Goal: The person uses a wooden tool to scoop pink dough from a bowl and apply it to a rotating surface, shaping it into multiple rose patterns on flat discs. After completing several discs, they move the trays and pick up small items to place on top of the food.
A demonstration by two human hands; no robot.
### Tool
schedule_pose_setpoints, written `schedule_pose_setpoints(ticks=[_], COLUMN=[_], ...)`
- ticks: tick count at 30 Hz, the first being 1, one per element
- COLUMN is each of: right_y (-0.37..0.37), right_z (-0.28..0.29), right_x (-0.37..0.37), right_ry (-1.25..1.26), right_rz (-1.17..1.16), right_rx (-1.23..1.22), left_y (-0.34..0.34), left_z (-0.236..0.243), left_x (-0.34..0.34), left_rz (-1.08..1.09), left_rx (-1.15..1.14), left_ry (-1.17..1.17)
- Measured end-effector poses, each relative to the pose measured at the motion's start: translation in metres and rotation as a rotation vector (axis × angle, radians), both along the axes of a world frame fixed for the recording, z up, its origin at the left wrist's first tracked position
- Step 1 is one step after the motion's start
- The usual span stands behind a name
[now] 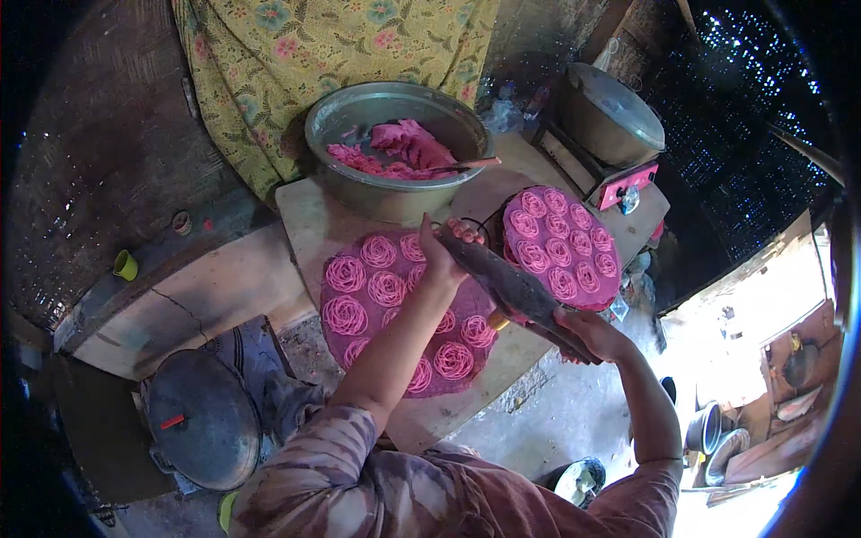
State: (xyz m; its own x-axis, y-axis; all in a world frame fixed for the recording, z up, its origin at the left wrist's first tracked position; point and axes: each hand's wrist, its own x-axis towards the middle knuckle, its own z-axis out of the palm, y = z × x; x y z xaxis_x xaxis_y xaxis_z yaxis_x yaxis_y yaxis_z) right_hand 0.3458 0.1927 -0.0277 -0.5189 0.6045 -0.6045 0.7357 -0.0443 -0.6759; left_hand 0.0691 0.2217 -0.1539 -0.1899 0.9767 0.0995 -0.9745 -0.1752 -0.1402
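In the head view, we see a dark hand press held aslant in mid-air, above the gap between two patterned mats and across the middle of the frame. We make out long, narrow bars, grey-black and dull, lying nearly face to face and parting slightly toward the lower right; their surface looks worn and streaked, like old wood. Beneath them we note a yellowish-brown rounded piece, partly covered, so that we cannot tell its full form. The left hand is curled round the upper end, its fingers bent over the bar and its thumb pointing upward; the right hand is closed round the lower end, thumb on top, fingers mostly hidden below. On the pale tabletop we find the larger purple mat, bearing coiled nests of thin pink strands, some hidden behind the left forearm. To its right lies a rounded purple mat set with similar, smaller-looking nests. Beyond both we observe a grey basin containing pink dough and a spatula, and, farther right, a lidded pot on a pink-fronted stove.
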Motion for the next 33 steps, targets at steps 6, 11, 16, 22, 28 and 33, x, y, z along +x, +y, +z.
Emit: schedule_pose_setpoints(ticks=[6, 11, 16, 22, 28, 33], right_y=[-0.005, -0.010, 0.005, 0.007, 0.011, 0.016], right_z=[-0.007, -0.003, -0.012, -0.044, -0.022, -0.016], right_x=[-0.025, -0.012, -0.002, -0.023, -0.037, -0.052], right_ry=[0.060, 0.023, -0.036, -0.012, 0.100, 0.049], right_rz=[-0.008, -0.001, -0.010, -0.004, 0.017, 0.056], right_rx=[0.079, 0.026, 0.056, 0.078, -0.045, -0.004], left_y=[0.004, -0.013, 0.003, 0.009, 0.004, 0.003], left_z=[0.007, 0.003, -0.018, -0.038, 0.012, 0.022], left_x=[-0.024, -0.014, 0.001, -0.021, -0.051, -0.070], left_rz=[0.067, 0.043, 0.026, 0.058, 0.071, 0.048], left_rx=[-0.025, -0.152, -0.121, -0.104, -0.062, -0.050], left_ry=[0.124, 0.069, 0.009, 0.125, 0.211, 0.187])
